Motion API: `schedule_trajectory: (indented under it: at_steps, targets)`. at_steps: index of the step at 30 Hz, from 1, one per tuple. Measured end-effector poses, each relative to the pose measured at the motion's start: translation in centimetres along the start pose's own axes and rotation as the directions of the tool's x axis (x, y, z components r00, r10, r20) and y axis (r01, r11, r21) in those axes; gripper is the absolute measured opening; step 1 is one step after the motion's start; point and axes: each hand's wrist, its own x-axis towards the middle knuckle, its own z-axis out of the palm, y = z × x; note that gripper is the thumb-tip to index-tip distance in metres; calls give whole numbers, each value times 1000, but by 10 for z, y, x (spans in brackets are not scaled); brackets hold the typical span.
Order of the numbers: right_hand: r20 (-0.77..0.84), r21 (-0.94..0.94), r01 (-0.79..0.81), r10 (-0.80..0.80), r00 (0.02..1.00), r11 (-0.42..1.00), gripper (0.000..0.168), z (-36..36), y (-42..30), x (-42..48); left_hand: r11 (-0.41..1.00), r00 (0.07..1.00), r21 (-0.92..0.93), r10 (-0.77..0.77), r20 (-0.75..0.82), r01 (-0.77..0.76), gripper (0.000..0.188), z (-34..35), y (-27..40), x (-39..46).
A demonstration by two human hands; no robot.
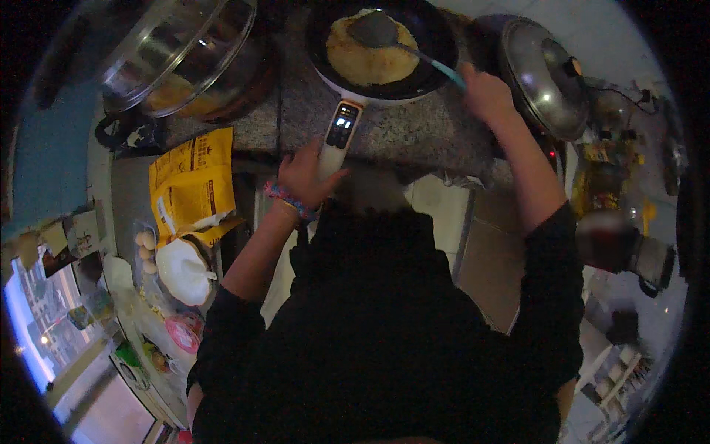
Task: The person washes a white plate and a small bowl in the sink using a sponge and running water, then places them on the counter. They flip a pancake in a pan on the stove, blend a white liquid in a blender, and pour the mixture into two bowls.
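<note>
A golden, round flatbread (373,65) lies in a black frying pan (435,39) at the top of the view. My right hand (488,95) grips the teal handle of a turner (448,72). Its dark, rounded head rests over the upper part of the bread. Below the pan, my left hand (307,173) is on the pale pan handle (331,158), thumb on the right side and fingers at the left. Set into that handle is a lit display panel (342,123). The undersides of my left fingers are hidden.
A large glass lid (177,55) tilts at upper left. A yellow packet (194,183), a white bowl (183,272) and several eggs (146,250) lie left. On the right stand a lidded metal pan (546,77) and bottles (602,177). The counter's stone edge (421,161) runs before me.
</note>
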Motion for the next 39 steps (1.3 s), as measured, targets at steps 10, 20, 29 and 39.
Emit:
schedule_trajectory:
  at_steps: [10,20,29,39]
  targets:
    - [-61,340,255,-249,967,905,38,-23,4,41,731,992,-683,86,90,-2,38,3,-4,38]
    - [-73,-201,252,-271,960,947,36,-121,43,-5,837,973,-519,-63,224,174,37,4,-4,52]
    - [-1,-488,398,-457,890,777,9,-146,-18,22,961,922,-123,-196,334,249,77,-35,35,56]
    - [50,436,279,-332,942,856,30,-54,64,15,881,980,-450,-63,191,145,80,16,-6,44]
